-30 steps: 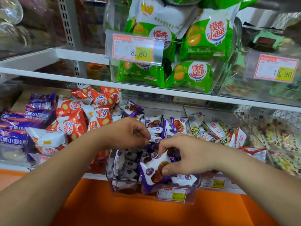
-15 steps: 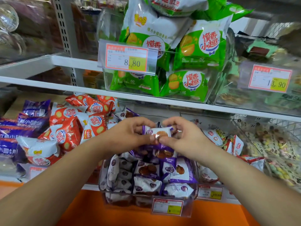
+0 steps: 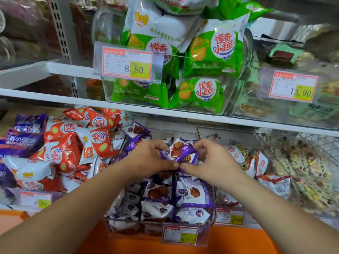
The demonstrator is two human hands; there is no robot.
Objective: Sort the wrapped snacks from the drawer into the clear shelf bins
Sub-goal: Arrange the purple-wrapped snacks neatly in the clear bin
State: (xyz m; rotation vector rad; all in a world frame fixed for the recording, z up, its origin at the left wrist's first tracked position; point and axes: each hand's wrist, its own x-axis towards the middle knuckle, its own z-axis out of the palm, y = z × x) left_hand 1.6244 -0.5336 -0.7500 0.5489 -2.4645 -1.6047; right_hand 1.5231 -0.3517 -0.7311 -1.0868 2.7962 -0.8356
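Your left grip and right grip both pinch one snack over its bin. Bin looks nearly full already.

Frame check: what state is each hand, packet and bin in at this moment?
left hand, pinches the purple packet at its left side.
right hand, pinches the same packet at its right side.
purple packet, wrapped, held between both hands over the lower clear bin.
lower clear bin, nearly full of similar purple snacks.
upper clear bin, green packets piled above its rim.
red packets, loose heap.
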